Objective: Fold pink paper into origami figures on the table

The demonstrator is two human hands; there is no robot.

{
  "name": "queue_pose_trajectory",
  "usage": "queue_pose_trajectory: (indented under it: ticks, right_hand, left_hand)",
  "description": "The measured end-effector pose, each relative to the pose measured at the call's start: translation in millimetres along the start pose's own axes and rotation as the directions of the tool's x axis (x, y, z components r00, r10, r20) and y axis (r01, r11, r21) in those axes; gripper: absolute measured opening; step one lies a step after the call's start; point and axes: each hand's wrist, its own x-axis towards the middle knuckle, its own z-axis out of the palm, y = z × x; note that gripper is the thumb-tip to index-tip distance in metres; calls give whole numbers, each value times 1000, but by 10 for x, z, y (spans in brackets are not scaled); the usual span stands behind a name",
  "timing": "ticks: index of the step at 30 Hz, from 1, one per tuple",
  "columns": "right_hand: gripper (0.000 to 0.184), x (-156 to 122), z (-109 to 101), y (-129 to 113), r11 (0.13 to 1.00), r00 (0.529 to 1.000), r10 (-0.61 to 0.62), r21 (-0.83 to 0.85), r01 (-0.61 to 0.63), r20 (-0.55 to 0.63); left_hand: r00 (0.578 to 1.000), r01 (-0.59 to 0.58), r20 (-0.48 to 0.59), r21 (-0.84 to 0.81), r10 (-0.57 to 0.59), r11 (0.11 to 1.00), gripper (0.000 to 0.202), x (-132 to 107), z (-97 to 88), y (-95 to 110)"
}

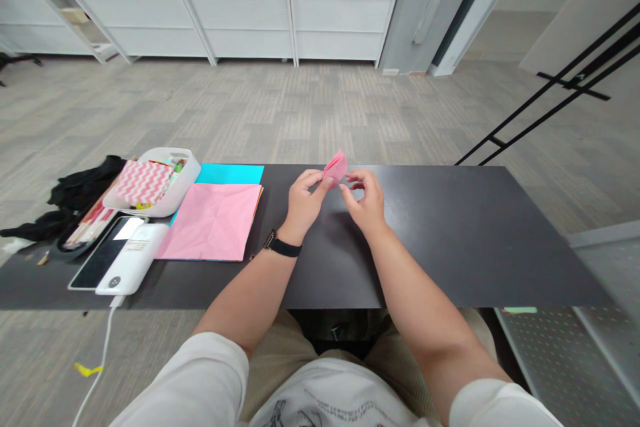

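A small folded piece of pink paper (336,167) is held up just above the black table (475,240), near its far edge. My left hand (304,199) pinches its left side with thumb and fingers; a black watch sits on that wrist. My right hand (367,200) pinches its right lower corner, fingers curled. Both hands are close together at the table's middle.
Left of my hands lies a flat pink sheet (210,220) over a cyan sheet (230,174). Further left are a white tray (186,185) with patterned paper, a phone (100,260), a white power bank (133,259), a pencil case and black cloth (83,183).
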Motion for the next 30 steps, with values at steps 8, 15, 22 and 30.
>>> queue_pose_trajectory:
  ticks: [8,15,22,30]
  right_hand:
    - [8,55,-65,8,996,997,-69,59,67,35]
    - [11,58,-96,3,999,999,-30,24,30,11]
    - [18,82,-113,-61,990,994,111,82,-113,26]
    - [27,79,-49,220,845,873,444,228,-483,203]
  left_hand:
    - [981,-193,40,32,192,981,20,-18,-44,40]
    - [977,-211,-16,121,214,970,19,-29,-36,12]
    - [996,-94,20,120,92,988,20,-38,-17,-30]
    - [991,96,87,68,-102,993,39,-46,30,-125]
